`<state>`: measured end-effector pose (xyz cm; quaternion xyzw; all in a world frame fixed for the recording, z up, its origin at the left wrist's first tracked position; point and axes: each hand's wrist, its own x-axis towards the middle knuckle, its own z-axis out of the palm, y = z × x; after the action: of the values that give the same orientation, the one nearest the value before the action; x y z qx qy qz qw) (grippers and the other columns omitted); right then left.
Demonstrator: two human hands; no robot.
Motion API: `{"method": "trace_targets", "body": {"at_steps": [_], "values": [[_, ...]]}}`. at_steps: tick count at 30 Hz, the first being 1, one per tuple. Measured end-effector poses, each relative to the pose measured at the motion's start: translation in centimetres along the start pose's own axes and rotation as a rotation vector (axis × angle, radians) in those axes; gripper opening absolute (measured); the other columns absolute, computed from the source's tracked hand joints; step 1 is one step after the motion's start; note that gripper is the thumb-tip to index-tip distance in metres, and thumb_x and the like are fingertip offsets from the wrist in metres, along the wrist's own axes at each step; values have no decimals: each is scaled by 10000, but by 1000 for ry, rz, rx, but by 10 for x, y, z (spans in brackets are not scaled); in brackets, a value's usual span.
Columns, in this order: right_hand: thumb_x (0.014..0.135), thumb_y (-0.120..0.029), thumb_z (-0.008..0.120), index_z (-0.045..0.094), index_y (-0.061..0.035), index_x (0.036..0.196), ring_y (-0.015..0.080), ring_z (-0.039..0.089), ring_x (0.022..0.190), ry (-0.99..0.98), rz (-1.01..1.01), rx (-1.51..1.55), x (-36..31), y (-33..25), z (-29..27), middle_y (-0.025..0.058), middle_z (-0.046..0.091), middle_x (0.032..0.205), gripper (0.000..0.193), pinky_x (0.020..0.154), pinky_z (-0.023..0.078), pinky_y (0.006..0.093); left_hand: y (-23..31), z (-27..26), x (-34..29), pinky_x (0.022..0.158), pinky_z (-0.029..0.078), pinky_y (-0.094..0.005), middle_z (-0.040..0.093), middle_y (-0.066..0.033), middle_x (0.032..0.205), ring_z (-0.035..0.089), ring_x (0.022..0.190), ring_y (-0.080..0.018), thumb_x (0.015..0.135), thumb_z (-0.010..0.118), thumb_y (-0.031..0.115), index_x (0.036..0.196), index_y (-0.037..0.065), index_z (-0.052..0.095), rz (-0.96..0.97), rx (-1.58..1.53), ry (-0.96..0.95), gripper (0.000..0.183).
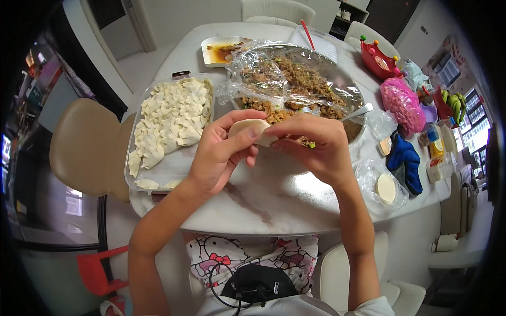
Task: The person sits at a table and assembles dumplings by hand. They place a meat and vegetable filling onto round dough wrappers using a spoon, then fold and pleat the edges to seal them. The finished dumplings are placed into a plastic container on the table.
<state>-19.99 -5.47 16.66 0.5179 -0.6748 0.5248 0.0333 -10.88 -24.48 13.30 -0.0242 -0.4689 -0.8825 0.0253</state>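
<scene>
A folded, pale dumpling [243, 126] is held in front of me above the near part of the table. My left hand [211, 158] grips its left side between thumb and fingers. At its right end, my right hand [322, 147] pinches the edge. Behind my hands stands a large metal bowl [360, 124] of brown minced filling [308, 79], partly covered by clear plastic wrap [258, 73]. A spoon handle [359, 111] sticks out over the bowl's right rim. To the left, a clear plastic tray [182, 164] holds many finished dumplings [171, 113]. Round wrappers [386, 188] lie on a plastic bag at right.
Beyond the tray is a white dish [206, 56] with brown sauce. Along the right edge lie a blue-and-black cloth item [404, 163], a pink bag [401, 108], small jars [429, 136] and a red basket [375, 62]. A brown chair [79, 145] stands left of the table.
</scene>
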Motion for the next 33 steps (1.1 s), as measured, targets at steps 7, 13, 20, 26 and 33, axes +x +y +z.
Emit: {"method": "trace_targets", "body": {"at_steps": [7, 13, 20, 26, 33], "values": [[761, 37, 751, 740, -37, 910, 160, 695, 770, -4, -128, 29, 1, 8, -7, 64, 720, 832, 167, 642, 547, 276, -3, 3, -1, 800, 528, -240, 680, -49, 1063, 632, 915, -98, 854, 747, 34, 1315, 48, 553, 41, -6, -77, 500], [772, 35, 753, 711, -23, 894, 160, 678, 777, 39, -118, 25, 0, 4, -3, 63, 708, 891, 142, 628, 537, 268, -8, 3, -1, 931, 487, -280, 678, -81, 1161, 628, 1061, -139, 855, 771, 96, 1349, 61, 518, 136, 98, -34, 556], [775, 48, 743, 689, -22, 912, 133, 671, 769, 79, -158, 28, -2, 6, 2, 59, 709, 890, 163, 603, 518, 247, -10, 2, -1, 1013, 466, -313, 671, -112, 1197, 623, 1118, -164, 851, 777, 107, 1355, 47, 506, 204, 112, -40, 575], [797, 42, 755, 650, -15, 945, 96, 669, 754, 235, 10, 237, -10, 7, 16, 45, 710, 896, 190, 618, 518, 234, -7, 5, -3, 991, 486, -305, 677, -124, 1185, 638, 1101, -167, 835, 788, 86, 1327, 44, 515, 228, 129, -28, 565], [838, 31, 730, 666, -39, 1055, 90, 682, 776, 266, 145, 285, -10, -1, 19, 60, 710, 895, 236, 647, 540, 237, -8, 6, -2, 907, 512, -277, 688, -92, 1143, 648, 1044, -144, 854, 778, 134, 1329, 43, 520, 246, 211, 28, 548]]}}
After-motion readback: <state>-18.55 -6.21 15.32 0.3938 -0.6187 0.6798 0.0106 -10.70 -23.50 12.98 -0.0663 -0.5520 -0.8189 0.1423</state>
